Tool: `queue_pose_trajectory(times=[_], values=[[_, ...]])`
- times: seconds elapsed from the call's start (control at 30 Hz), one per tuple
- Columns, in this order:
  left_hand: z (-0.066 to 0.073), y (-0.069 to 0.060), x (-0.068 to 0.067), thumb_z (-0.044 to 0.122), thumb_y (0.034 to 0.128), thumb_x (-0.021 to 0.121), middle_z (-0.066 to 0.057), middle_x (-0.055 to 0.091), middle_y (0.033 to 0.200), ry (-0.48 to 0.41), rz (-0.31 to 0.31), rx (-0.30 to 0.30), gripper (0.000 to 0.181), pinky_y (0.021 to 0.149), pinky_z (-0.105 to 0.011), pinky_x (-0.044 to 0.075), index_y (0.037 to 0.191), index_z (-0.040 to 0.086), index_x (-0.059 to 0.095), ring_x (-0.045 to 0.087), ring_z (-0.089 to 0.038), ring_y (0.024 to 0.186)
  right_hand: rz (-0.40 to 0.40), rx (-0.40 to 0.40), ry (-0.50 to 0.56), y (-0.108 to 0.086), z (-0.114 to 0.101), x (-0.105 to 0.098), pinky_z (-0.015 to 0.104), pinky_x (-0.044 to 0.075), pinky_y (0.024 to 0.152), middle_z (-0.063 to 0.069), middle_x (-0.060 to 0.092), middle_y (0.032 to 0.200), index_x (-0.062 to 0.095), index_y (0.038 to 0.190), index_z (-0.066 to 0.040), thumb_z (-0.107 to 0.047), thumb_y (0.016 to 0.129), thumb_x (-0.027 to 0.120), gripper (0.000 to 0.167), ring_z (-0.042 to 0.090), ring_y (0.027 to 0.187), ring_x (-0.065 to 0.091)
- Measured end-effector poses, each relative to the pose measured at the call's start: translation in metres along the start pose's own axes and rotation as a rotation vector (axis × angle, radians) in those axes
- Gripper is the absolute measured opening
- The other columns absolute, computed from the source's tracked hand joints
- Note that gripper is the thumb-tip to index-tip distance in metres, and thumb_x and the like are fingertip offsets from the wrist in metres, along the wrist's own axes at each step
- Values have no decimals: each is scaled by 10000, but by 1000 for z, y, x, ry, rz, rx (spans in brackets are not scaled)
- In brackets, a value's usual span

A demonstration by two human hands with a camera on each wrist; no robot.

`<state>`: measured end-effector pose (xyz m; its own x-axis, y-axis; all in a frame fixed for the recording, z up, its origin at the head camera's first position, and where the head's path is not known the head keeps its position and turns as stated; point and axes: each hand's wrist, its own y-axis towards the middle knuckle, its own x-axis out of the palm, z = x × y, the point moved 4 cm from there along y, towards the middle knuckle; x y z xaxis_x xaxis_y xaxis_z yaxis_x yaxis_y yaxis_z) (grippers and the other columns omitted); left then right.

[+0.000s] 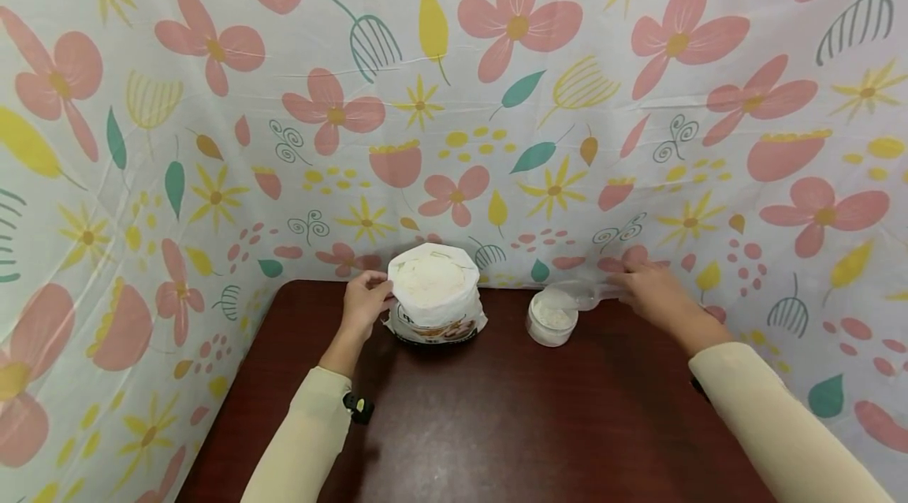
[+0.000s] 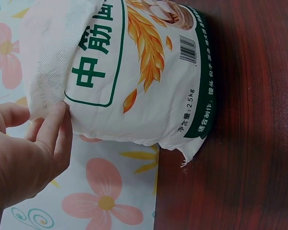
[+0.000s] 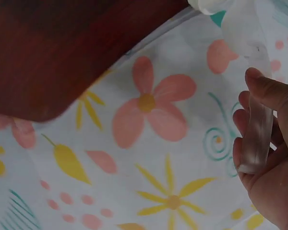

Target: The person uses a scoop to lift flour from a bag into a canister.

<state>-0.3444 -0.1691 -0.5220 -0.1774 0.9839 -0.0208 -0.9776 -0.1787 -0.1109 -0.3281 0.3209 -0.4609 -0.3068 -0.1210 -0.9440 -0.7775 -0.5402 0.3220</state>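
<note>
My left hand point(image 1: 365, 304) point(image 2: 31, 153) pinches the folded-down rim of a white flour bag point(image 1: 434, 312) point(image 2: 134, 72), which stands upright with white flour showing in its open top. In my right hand point(image 1: 656, 296) point(image 3: 273, 143) is the handle of a translucent scoop point(image 1: 583, 296) point(image 3: 260, 124), gripped between thumb and curled fingers. The scoop's bowl is over a round clear jar point(image 1: 552, 322) that holds white powder; whether the bowl touches the jar or holds powder I cannot tell.
The dark red-brown table point(image 1: 454, 424) point(image 2: 249, 143) runs back to a floral cloth point(image 1: 454, 132) point(image 3: 134, 167) hanging behind and at the sides. The jar stands right of the bag, near the table's back edge.
</note>
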Motion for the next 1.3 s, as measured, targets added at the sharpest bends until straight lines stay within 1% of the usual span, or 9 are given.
queue_pose_trajectory(times=[0.07, 0.2, 0.3, 0.47, 0.63, 0.8, 0.97, 1.17, 1.3], values=[[1, 0, 0, 26, 988, 626, -221, 614, 1074, 2, 3, 0, 229, 1001, -566, 583, 1173, -109, 641, 708, -216, 868, 11, 10, 58, -6, 5, 1, 525, 587, 672, 100, 653, 954, 784, 1077, -103, -9, 755, 877, 348, 377, 801, 655], [1, 0, -1, 29, 988, 627, -214, 617, 1065, 2, 6, 0, 232, 995, -554, 587, 1173, -110, 641, 707, -202, 864, -6, 57, 150, -16, 9, 2, 559, 605, 753, 148, 689, 1176, 776, 1156, -111, -4, 793, 848, 385, 403, 937, 692], [1, 1, -1, 38, 993, 629, -217, 615, 1072, -1, 0, -4, 243, 994, -545, 594, 1186, -110, 637, 708, -201, 869, -31, 119, 188, -23, 8, 1, 562, 603, 755, 183, 670, 1220, 759, 1198, -95, -32, 824, 837, 386, 415, 952, 690], [0, 0, -1, 48, 996, 632, -232, 605, 1104, -11, -12, -7, 261, 978, -511, 615, 1204, -111, 631, 712, -253, 920, -79, 211, 246, -33, 6, 8, 556, 587, 751, 200, 706, 1087, 745, 1201, -26, -88, 866, 813, 348, 403, 950, 668], [0, 0, 0, 18, 978, 620, -214, 615, 1038, -22, 0, 18, 208, 897, -459, 655, 1142, -107, 641, 722, -267, 897, -105, 318, 340, -45, 2, 22, 417, 557, 668, 114, 658, 975, 732, 1235, -52, -127, 909, 786, 338, 289, 864, 657], [-1, 0, 0, 12, 976, 617, -205, 618, 1015, -20, 3, 24, 194, 836, -406, 674, 1127, -107, 643, 720, -259, 884, -42, 395, 380, -57, -5, 35, 376, 524, 653, 114, 673, 1004, 739, 1219, -77, -123, 905, 797, 322, 248, 841, 634], [-3, 2, 1, 23, 987, 628, -205, 610, 1063, -13, -2, 0, 236, 910, -449, 651, 1179, -113, 635, 704, -231, 892, 54, 419, 393, -68, -16, 44, 385, 524, 669, 86, 694, 992, 752, 1193, -96, -119, 882, 821, 319, 241, 843, 627], [-3, 3, 0, 22, 990, 632, -186, 603, 1050, -10, -3, -5, 245, 915, -447, 649, 1188, -123, 629, 696, -189, 861, 84, 459, 411, -77, -25, 49, 278, 483, 637, 42, 681, 994, 743, 1217, -142, -125, 891, 814, 335, 171, 819, 579], [-3, 2, 0, 21, 986, 630, -192, 604, 1051, -10, -2, -4, 241, 901, -429, 655, 1181, -120, 634, 699, -202, 867, 127, 448, 406, -76, -30, 46, 275, 485, 637, 21, 680, 986, 747, 1208, -162, -117, 875, 827, 346, 138, 813, 571]])
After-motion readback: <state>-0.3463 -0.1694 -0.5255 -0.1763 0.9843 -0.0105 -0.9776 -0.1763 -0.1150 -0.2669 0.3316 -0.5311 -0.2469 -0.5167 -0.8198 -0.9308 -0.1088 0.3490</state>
